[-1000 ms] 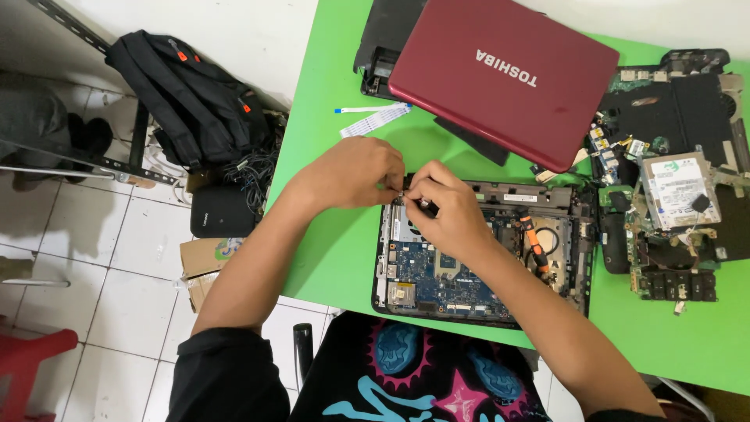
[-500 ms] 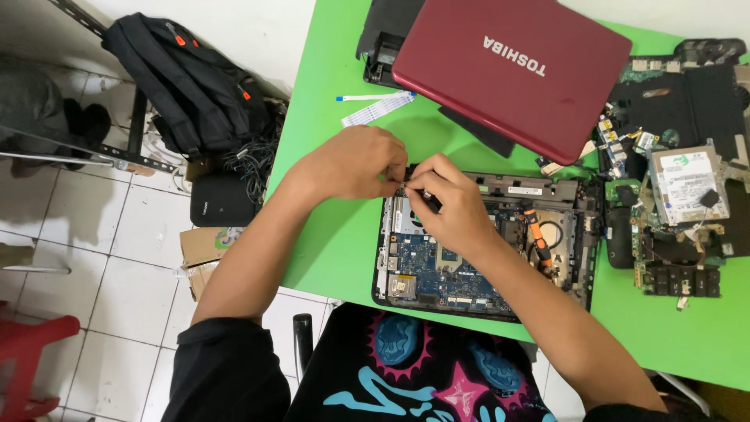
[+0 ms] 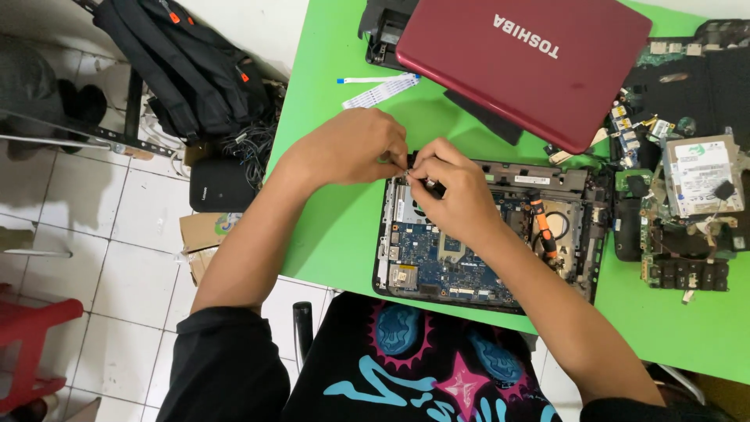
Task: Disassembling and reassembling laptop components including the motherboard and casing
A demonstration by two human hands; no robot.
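Both hands, left (image 3: pixel 351 148) and right (image 3: pixel 453 191), pinched on small black part (image 3: pixel 432 186) at opened laptop base (image 3: pixel 484 234) rear-left corner. Likely light, fragile; grip by edges.

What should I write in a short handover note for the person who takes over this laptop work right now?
Left hand: fingers pinched at the top left corner of the opened laptop base, on something too small to tell.
Right hand: fingers closed on a small dark part at the same corner.
Done: base is open, blue board exposed; red lid lies behind.
Left: base not closed; loose parts on the green table; orange screwdriver in the base.
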